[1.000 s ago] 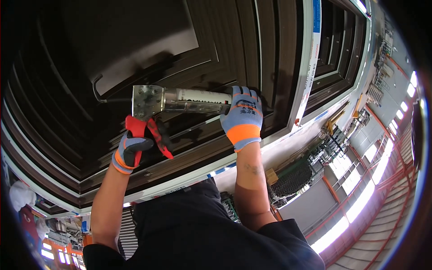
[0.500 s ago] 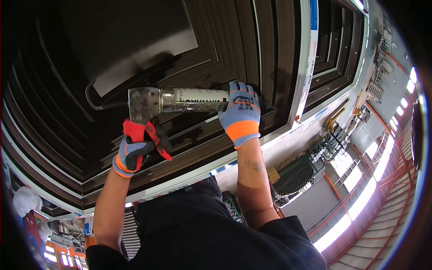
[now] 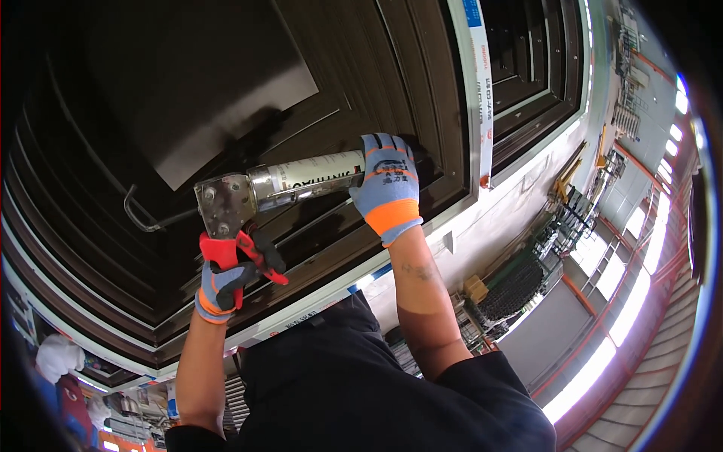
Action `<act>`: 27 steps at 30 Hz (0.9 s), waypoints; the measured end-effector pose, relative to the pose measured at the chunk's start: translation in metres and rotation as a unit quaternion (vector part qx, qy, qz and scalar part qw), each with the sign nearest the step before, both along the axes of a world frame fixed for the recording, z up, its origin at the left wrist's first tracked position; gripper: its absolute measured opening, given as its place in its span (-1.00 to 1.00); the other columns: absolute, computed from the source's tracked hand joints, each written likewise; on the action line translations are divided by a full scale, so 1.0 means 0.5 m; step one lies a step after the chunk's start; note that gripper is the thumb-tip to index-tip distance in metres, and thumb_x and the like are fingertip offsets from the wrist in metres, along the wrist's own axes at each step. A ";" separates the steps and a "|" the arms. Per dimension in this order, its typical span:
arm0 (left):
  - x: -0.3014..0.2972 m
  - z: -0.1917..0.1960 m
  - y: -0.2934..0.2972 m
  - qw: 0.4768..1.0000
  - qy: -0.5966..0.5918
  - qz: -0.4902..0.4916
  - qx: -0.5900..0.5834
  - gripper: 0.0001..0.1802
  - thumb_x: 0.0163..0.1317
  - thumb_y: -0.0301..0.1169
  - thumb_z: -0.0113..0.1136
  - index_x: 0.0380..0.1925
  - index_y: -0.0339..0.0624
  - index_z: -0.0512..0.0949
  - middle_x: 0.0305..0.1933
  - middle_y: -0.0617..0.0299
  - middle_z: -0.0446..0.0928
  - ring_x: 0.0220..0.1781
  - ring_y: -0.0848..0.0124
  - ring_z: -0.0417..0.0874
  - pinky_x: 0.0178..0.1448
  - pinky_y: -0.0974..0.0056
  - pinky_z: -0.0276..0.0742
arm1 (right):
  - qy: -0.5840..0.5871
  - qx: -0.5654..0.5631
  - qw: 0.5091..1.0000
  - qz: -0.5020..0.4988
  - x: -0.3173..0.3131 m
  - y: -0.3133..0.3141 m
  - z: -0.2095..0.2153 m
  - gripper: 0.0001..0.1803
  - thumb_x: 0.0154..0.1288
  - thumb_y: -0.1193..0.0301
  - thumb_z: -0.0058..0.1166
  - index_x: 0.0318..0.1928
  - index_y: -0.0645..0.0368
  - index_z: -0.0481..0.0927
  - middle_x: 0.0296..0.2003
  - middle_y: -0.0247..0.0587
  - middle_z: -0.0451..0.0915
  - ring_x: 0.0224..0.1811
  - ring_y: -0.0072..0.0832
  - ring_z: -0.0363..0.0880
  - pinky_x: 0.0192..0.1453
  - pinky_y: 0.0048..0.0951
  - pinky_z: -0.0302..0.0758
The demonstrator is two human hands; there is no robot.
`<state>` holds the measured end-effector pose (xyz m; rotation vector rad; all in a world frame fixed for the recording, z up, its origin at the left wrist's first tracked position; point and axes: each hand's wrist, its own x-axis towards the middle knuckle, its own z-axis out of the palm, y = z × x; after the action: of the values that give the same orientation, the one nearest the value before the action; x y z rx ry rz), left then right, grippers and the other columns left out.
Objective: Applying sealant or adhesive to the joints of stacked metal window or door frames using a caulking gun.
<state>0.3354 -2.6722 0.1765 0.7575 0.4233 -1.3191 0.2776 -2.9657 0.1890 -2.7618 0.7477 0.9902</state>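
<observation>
Holding caulking gun (image 3: 226,202) over dark panel (image 3: 361,83) at ten o'clock with left grip (image 3: 221,286) closed round red handle (image 3: 221,249), right grip (image 3: 389,181) round cartridge (image 3: 312,169); could scratch panel with nine-o'clock hooked rod (image 3: 154,226) if tilted.

Workshop surroundings, right side and lower left.
A pale floor (image 3: 489,245) borders stored metal parts (image 3: 570,213). A tan block (image 3: 476,288) sits just beside a dark mesh-like heap (image 3: 516,288). Farther right: an orange-red bar (image 3: 578,294), a bright light strip (image 3: 586,378), ribbed sheeting (image 3: 654,380). At lower left, a white rounded item (image 3: 59,357) adjoins a red item (image 3: 72,410); kinds unclear.
</observation>
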 end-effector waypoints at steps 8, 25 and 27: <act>0.037 0.036 -0.020 1.000 -0.016 -0.007 0.008 -0.42 -0.04 -0.35 0.45 0.00 -0.38 0.52 -0.26 -0.07 0.64 -0.15 0.02 0.75 -0.07 -0.10 0.78 | -0.030 0.022 0.999 -0.015 -0.005 -0.005 -0.007 -0.21 0.03 0.21 0.41 0.29 0.20 0.47 0.24 0.00 0.50 0.35 -0.05 0.42 0.52 -0.10 0.28; 0.103 0.232 0.116 0.981 -0.168 0.066 -0.070 -0.10 0.32 0.12 0.21 0.42 -0.35 0.27 0.25 -0.16 0.56 0.23 -0.18 0.63 0.34 -0.18 0.58 | -0.322 0.143 0.935 -0.033 0.015 0.132 0.161 -0.40 -0.15 0.21 0.42 -0.01 0.08 0.62 -0.06 -0.15 0.63 0.09 -0.16 0.56 0.24 -0.18 0.42; 0.128 0.289 0.077 0.922 -0.245 0.107 -0.280 -0.33 0.56 -0.05 -0.09 0.45 -0.33 0.27 0.32 -0.12 0.52 0.24 -0.11 0.63 0.30 -0.17 0.61 | -0.404 0.204 0.889 -0.072 0.034 0.172 0.187 -0.44 -0.20 0.27 0.44 -0.07 0.10 0.64 -0.12 -0.12 0.65 0.03 -0.11 0.59 0.17 -0.19 0.49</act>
<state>0.3995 -2.6336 0.3209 0.5083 -0.2677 -0.9280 0.2949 -2.8799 0.2826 -2.3515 0.5036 -0.0811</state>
